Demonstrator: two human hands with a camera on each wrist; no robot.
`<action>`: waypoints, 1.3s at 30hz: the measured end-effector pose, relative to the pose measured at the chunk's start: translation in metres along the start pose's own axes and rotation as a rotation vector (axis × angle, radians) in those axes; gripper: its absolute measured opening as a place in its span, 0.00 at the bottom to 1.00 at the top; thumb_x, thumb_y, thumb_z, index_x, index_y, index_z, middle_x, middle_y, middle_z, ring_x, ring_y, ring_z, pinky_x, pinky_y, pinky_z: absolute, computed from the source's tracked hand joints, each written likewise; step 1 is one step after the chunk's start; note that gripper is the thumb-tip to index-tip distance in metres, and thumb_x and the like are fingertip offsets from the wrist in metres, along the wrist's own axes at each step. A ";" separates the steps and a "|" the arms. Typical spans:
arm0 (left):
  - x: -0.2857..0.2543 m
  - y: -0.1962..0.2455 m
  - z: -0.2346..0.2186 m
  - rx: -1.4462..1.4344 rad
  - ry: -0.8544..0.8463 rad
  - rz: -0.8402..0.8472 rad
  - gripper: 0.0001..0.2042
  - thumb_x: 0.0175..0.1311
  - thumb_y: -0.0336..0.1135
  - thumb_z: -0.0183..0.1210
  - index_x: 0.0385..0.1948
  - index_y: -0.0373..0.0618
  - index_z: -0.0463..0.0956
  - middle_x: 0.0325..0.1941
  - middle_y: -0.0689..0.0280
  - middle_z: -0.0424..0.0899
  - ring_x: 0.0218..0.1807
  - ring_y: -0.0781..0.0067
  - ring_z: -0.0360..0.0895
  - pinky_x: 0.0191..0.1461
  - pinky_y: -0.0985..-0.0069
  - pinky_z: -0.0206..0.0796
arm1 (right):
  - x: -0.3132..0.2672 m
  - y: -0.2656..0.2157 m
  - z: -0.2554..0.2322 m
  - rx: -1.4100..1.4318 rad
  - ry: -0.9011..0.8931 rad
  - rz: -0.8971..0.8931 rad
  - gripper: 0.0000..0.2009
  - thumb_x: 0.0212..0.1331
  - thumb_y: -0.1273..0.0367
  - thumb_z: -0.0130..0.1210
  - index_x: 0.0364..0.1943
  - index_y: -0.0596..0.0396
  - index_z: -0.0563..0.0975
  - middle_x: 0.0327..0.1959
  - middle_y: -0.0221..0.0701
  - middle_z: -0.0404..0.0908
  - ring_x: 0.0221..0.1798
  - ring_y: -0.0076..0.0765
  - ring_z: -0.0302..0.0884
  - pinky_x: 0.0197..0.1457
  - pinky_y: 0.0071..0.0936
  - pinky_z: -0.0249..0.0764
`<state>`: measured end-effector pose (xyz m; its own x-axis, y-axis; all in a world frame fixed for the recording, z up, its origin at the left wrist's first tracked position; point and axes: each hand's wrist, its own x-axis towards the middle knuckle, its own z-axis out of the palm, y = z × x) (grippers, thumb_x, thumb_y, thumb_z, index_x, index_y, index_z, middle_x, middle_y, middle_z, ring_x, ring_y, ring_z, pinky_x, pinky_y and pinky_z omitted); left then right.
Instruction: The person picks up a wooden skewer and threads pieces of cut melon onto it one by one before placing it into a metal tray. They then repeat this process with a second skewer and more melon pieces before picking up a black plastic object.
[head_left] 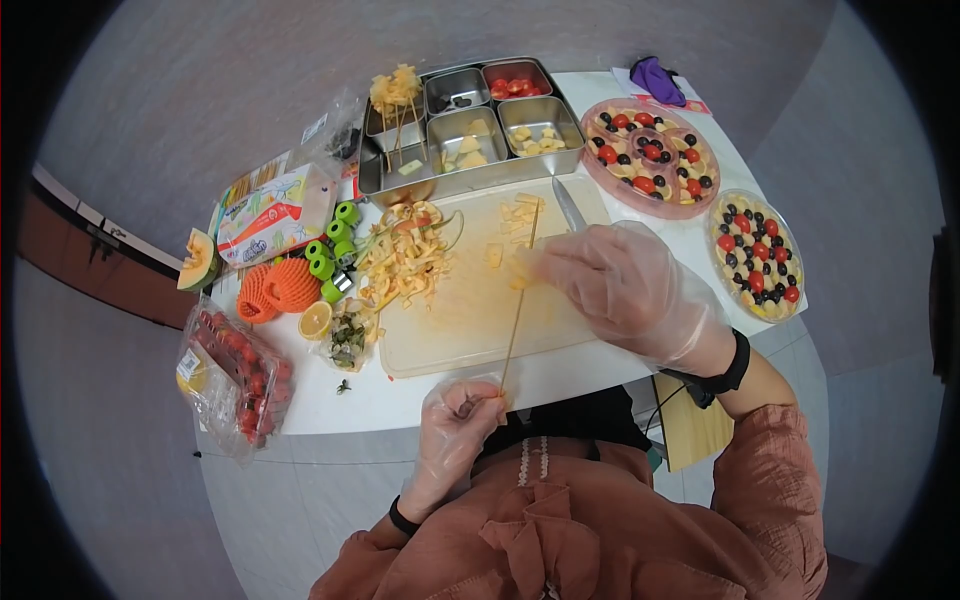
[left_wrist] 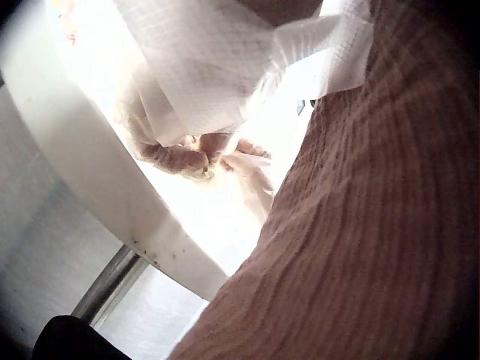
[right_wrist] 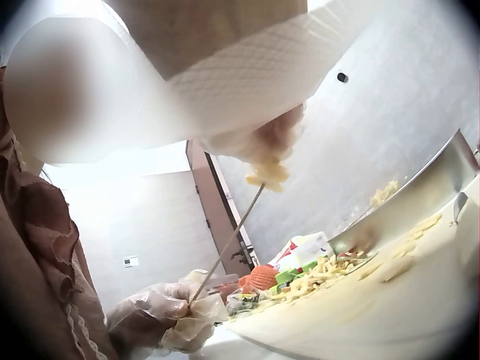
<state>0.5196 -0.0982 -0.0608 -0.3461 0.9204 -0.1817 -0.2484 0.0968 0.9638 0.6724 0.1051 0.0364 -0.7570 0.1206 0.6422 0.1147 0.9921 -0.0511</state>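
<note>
In the head view my gloved left hand [head_left: 455, 425] pinches the lower end of a thin wooden skewer [head_left: 514, 335] by the table's front edge. The skewer slants up over the cutting board [head_left: 430, 347]. My gloved right hand [head_left: 635, 290] grips pale yellow fruit pieces [head_left: 520, 270] threaded near its upper part. From the right wrist, the fruit pieces [right_wrist: 268, 176] show stacked at the right fingertips, with bare skewer [right_wrist: 229, 244] running down to the left hand [right_wrist: 161, 315]. The left wrist view is overexposed around the left fingers [left_wrist: 184, 159]. More cut fruit [head_left: 522, 212] lies on the board.
A knife [head_left: 569, 205] lies at the board's back right. Fruit peelings [head_left: 415, 250] cover its left side. Behind stands a steel tray [head_left: 470, 182] of compartments. Two fruit platters, one round [head_left: 685, 207] and one oval [head_left: 790, 300], sit right. Packed tomatoes [head_left: 250, 390] lie left.
</note>
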 end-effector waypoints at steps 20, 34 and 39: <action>0.001 0.001 -0.012 -0.026 0.101 0.009 0.05 0.62 0.18 0.57 0.38 0.34 0.77 0.34 0.63 0.82 0.32 0.79 0.78 0.38 0.83 0.71 | -0.026 0.060 0.077 0.031 -0.349 0.171 0.03 0.49 0.74 0.56 0.28 0.56 0.78 0.32 0.38 0.80 0.41 0.46 0.77 0.45 0.37 0.74; 0.004 -0.005 -0.014 -0.060 0.093 0.025 0.06 0.62 0.19 0.58 0.39 0.34 0.77 0.34 0.63 0.82 0.32 0.80 0.78 0.33 0.84 0.69 | -0.026 0.063 0.081 0.046 -0.391 0.122 0.06 0.43 0.74 0.58 0.29 0.55 0.77 0.25 0.35 0.77 0.34 0.46 0.77 0.39 0.40 0.73; 0.004 -0.002 -0.009 -0.075 0.120 0.000 0.05 0.61 0.18 0.57 0.37 0.35 0.77 0.33 0.63 0.82 0.30 0.80 0.77 0.33 0.84 0.68 | -0.028 0.065 0.080 0.091 -0.288 0.087 0.09 0.42 0.76 0.57 0.31 0.56 0.79 0.27 0.37 0.78 0.34 0.48 0.76 0.39 0.41 0.74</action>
<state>0.5101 -0.0978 -0.0649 -0.4511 0.8680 -0.2077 -0.3136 0.0637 0.9474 0.6497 0.1688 -0.0463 -0.8995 0.1975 0.3897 0.1391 0.9750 -0.1731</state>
